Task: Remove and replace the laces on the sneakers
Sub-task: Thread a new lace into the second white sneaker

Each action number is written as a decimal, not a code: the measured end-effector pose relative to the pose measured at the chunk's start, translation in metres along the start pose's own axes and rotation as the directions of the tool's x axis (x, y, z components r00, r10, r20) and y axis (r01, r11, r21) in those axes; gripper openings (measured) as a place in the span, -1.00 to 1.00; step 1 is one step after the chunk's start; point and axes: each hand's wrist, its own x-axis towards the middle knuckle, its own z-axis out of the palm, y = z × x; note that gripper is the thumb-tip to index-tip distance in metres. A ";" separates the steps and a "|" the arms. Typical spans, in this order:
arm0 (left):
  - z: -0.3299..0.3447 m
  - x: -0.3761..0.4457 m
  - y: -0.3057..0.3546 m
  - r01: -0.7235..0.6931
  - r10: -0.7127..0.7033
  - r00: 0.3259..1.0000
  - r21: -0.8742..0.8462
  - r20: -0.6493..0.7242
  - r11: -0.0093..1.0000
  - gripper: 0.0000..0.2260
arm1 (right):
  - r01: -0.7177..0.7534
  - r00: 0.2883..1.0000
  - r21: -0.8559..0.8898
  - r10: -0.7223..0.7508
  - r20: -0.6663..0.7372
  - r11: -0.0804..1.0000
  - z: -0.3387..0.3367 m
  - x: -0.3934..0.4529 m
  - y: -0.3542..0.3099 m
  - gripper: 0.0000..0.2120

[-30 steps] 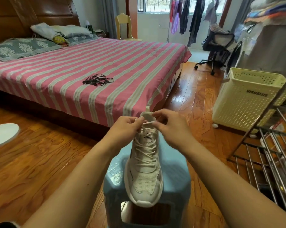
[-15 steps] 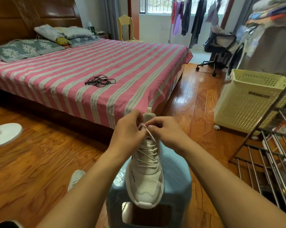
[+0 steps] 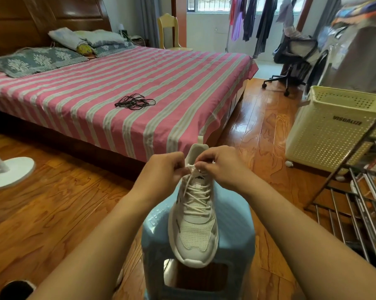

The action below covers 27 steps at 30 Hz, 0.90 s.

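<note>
Far left edge: white fan base (image 3: 8, 172) on the wood floor. Upper centre: black laces (image 3: 135, 102) bundled loose on the pink striped bed (image 3: 172, 79). Lower centre: left hand (image 3: 161, 173) with fingers curled, pinching the white lace (image 3: 191, 166) at the sneaker's top eyelets. White sneaker (image 3: 194, 221) lies on the blue stool (image 3: 234, 232), toe toward the bottom of the frame, still laced. Right hand (image 3: 220, 165) pinches the same lace from the other side, fingertips nearly touching the left's. Right edge: cream laundry basket (image 3: 332, 126), metal rack (image 3: 360, 204).
</note>
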 end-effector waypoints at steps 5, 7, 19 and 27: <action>-0.009 -0.005 -0.012 0.235 -0.218 0.955 -0.062 0.202 0.970 -0.70 | 0.045 0.999 -0.209 -0.042 0.020 0.977 -0.008 -0.004 0.002 -0.89; -0.010 -0.008 -0.008 0.272 -0.246 0.946 -0.101 0.212 0.957 -0.71 | 0.033 0.999 -0.223 -0.033 0.003 0.974 -0.008 -0.006 0.002 -0.88; -0.007 -0.029 -0.001 0.454 -0.383 0.889 -0.380 0.250 0.806 -0.81 | -0.018 0.999 0.022 0.019 -0.048 1.000 -0.014 -0.026 0.023 -0.70; 0.036 -0.097 0.053 0.333 -0.382 0.874 0.202 0.300 0.921 0.09 | 0.138 0.986 -0.296 -0.103 0.133 0.945 0.000 -0.030 0.058 -0.50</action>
